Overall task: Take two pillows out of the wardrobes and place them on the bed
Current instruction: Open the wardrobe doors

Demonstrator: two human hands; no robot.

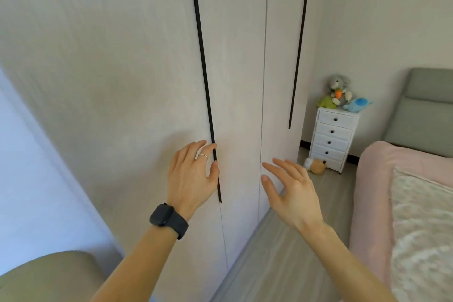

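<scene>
A tall pale wardrobe point(122, 68) fills the left and middle of the view, its doors closed. A long black handle strip point(204, 76) runs down one door edge, and a second black strip point(297, 61) runs down a door further right. My left hand point(193, 174), with a ring and a dark watch on the wrist, rests at the lower end of the first strip, fingertips and thumb curled at its edge. My right hand point(289, 189) hovers open in front of the neighbouring door, holding nothing. The bed point(372, 179) with a pink cover lies to the right. No pillow is visible.
A white chest of drawers point(331, 140) stands in the far corner with several plush toys point(340, 93) on top and another plush toy point(316, 165) on the floor beside it. A grey headboard point(426, 110) rises behind the bed. A narrow strip of wooden floor point(282, 265) runs between wardrobe and bed.
</scene>
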